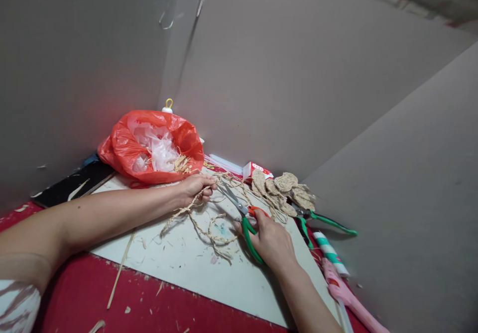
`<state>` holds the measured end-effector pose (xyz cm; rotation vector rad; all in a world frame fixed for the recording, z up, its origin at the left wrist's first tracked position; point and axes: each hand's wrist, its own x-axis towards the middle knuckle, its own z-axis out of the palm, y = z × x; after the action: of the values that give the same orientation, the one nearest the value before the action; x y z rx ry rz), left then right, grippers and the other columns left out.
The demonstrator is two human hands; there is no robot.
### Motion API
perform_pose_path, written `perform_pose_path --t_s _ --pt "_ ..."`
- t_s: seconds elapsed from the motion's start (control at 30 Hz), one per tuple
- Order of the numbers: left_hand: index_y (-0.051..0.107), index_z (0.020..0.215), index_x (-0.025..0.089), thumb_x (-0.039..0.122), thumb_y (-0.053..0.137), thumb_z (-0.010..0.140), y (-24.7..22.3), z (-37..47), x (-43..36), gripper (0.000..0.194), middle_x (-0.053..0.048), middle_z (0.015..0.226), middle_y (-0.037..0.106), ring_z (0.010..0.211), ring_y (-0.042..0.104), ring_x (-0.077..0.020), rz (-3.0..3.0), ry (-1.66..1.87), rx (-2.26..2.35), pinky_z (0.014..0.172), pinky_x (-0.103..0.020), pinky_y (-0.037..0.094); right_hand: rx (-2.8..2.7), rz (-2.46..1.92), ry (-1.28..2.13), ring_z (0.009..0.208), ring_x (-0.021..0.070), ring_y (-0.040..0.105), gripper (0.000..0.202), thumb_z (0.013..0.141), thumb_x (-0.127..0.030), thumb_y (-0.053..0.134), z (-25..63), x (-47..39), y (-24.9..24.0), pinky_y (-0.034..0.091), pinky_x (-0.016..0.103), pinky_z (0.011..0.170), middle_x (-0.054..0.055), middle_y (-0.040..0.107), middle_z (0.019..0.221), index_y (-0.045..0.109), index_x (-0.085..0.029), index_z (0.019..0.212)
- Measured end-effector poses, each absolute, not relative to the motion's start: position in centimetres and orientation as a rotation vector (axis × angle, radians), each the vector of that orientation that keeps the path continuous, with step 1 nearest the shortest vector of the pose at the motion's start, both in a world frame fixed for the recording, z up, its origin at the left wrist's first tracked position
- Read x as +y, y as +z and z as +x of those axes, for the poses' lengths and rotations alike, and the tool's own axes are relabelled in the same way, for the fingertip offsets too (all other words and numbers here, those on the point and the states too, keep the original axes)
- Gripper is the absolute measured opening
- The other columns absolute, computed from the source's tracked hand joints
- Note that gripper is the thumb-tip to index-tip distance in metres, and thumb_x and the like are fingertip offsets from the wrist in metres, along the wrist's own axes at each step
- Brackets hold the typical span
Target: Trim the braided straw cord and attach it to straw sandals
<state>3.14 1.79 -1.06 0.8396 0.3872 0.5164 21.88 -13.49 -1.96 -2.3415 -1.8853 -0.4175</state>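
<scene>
My left hand [197, 188] pinches a strand of the pale braided cord [201, 229], whose loops trail down over the white board [168, 268]. In my right hand [271, 238] are scissors [242, 213] with one green and one orange handle. Their blades point up and left, with the tips beside my left fingertips at the cord. Whether the blades are touching the cord is too small to tell. Part of the cord lies behind the scissors, toward the woven pieces.
A red plastic bag [149, 171] holds clear plastic and fibre scraps. Flat coiled woven pieces [286, 182] lie by a red and white box [257, 169]. Green-handled pliers [330, 222], a striped roll [330, 253] and a pink glue gun [345, 293] line the right edge.
</scene>
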Motion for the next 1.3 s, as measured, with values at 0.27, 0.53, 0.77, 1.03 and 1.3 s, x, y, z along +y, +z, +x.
perform_pose_path --t_s 0.27,0.53,0.77,1.03,1.3 --pt "0.036 0.056 0.018 0.01 0.047 0.078 -0.7 2.8 1.4 0.025 0.006 0.043 0.033 0.033 0.023 -0.0039 0.827 0.466 0.373 0.033 -0.014 0.017 -1.914 -2.251 -0.663 0.076 0.0235 0.063 0.035 0.083 -0.048 0.047 22.0 -13.3 -2.2 0.036 0.031 0.067 0.005 0.067 0.073 0.057 -0.02 0.099" --pt "0.035 0.053 0.016 0.005 0.042 0.075 0.1 2.6 0.9 0.026 0.006 0.043 0.035 0.032 0.023 -0.0024 0.81 0.483 0.456 0.033 -0.013 0.016 -1.869 -2.171 -0.811 0.069 0.0221 0.062 0.038 0.082 -0.054 0.045 22.9 -13.3 -3.0 0.034 0.03 0.065 0.004 0.066 0.067 0.058 -0.019 0.091" --pt "0.043 0.059 0.015 0.008 0.041 0.079 -0.5 2.9 1.1 0.021 0.004 0.047 0.044 0.031 0.027 -0.002 0.813 0.44 0.445 0.032 -0.014 0.018 -1.866 -2.187 -0.79 0.067 0.0209 0.061 0.037 0.08 -0.053 0.047 22.7 -13.1 -3.0 0.032 0.03 0.066 0.003 0.065 0.063 0.059 -0.019 0.092" --pt "0.043 0.066 0.016 0.007 0.043 0.076 -0.7 2.9 0.9 0.013 0.003 0.051 0.048 0.031 0.028 -0.0025 0.791 0.411 0.412 0.032 -0.014 0.018 -1.867 -2.165 -0.833 0.065 0.0204 0.059 0.037 0.08 -0.053 0.047 22.7 -13.1 -3.2 0.032 0.03 0.066 0.002 0.063 0.061 0.06 -0.02 0.092" --pt "0.043 0.077 0.017 0.005 0.043 0.08 -0.3 2.9 0.3 0.012 0.001 0.06 0.056 0.033 0.033 -0.0029 0.887 0.56 0.471 0.033 -0.014 0.02 -1.832 -2.236 -0.789 0.059 0.0198 0.056 0.04 0.08 -0.056 0.047 22.1 -13.2 -3.0 0.031 0.029 0.06 0.001 0.061 0.057 0.061 -0.021 0.093"
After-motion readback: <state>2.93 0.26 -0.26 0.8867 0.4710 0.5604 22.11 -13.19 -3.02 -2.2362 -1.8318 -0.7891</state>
